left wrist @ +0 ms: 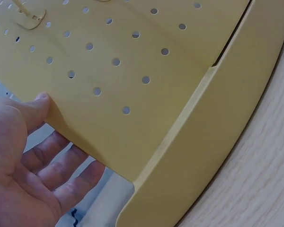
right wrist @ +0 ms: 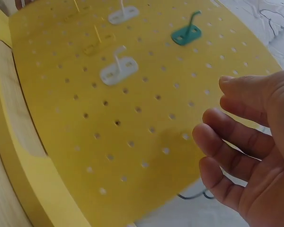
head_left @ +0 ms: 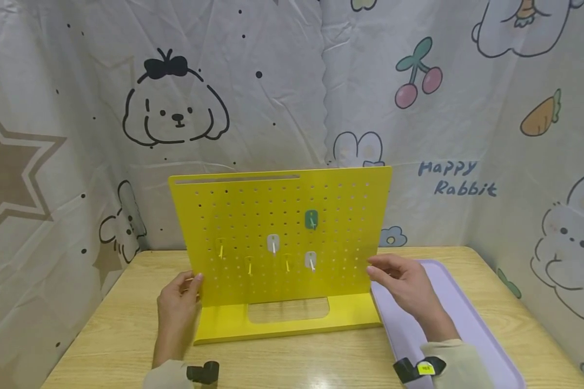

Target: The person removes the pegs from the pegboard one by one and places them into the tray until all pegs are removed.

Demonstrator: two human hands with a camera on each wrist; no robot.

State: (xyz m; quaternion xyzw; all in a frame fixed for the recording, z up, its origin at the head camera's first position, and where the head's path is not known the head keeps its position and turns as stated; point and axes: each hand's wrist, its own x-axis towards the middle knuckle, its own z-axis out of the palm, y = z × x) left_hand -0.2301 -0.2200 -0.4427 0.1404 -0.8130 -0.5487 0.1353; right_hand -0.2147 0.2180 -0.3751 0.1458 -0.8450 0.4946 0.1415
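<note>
A yellow pegboard (head_left: 340,232) stands upright on its yellow base. Fixed to it are a green hook (head_left: 311,219), two white hooks (head_left: 273,243) (right wrist: 119,71) and several yellow hooks (head_left: 221,249). My left hand (head_left: 179,305) holds the board's left edge near the bottom; in the left wrist view the thumb lies on the front face and the fingers (left wrist: 52,163) sit behind the edge. At the right edge is my right hand (head_left: 409,286), its fingers (right wrist: 227,137) loosely bent and holding nothing; whether it touches the board I cannot tell.
A lilac tray (head_left: 459,308) lies on the wooden table (head_left: 112,319) to the right, partly under my right forearm. Behind and beside the table hangs a pale printed cloth (head_left: 282,108).
</note>
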